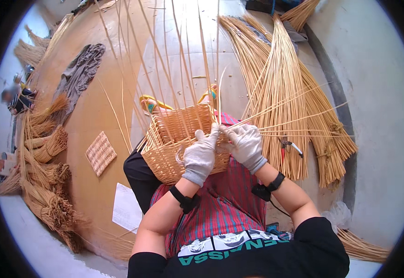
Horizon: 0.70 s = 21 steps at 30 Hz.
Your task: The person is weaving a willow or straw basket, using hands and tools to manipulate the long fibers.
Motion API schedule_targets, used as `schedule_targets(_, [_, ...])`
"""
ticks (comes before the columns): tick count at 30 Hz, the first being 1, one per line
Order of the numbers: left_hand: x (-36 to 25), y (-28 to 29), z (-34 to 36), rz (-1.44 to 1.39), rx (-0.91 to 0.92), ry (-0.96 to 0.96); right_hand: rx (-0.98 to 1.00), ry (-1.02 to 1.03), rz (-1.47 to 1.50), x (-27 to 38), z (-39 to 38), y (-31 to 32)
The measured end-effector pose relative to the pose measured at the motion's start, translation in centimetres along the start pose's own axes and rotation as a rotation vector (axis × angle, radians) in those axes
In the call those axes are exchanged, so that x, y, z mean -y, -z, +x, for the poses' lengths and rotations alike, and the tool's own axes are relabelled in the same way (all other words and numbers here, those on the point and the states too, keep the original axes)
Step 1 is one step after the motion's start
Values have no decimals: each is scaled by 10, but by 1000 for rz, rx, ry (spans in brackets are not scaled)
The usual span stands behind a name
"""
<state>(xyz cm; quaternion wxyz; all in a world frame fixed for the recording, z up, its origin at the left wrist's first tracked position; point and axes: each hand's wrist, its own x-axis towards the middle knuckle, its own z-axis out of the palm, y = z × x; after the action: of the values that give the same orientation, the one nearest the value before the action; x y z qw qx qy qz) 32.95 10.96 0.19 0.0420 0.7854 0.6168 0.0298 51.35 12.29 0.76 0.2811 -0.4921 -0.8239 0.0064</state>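
1. Clearly, the basket (165, 163) sits on the person's lap (232, 192).
2. The left hand (201, 155) lies on its near rim (whether its grip is closed, I cannot tell).
3. The right hand (245, 142) has its grip closed on thin canes (274, 126).

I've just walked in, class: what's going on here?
A seated person is at work on a woven basket in the lap. The left hand touches it at one corner, the right hand close beside among thin strands. Tall canes rise from the basket, and cane bundles lie off to the right.
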Motion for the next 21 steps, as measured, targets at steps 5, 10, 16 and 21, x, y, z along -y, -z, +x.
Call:
schedule_targets(5, [2,5,10,2,-49,-15,-8,-3,-50,4,9,-7])
schedule_targets(10, [28,8,42,-267,-34,29,122,-13,-42,-8,60,-19])
schedule_targets(16, [59,13,84,-452,-84,73,339,-83,-31,-20,141,-21])
schedule_targets(21, [62,4,80,-374,-113,-21,379,-54,67,-23,135,-28])
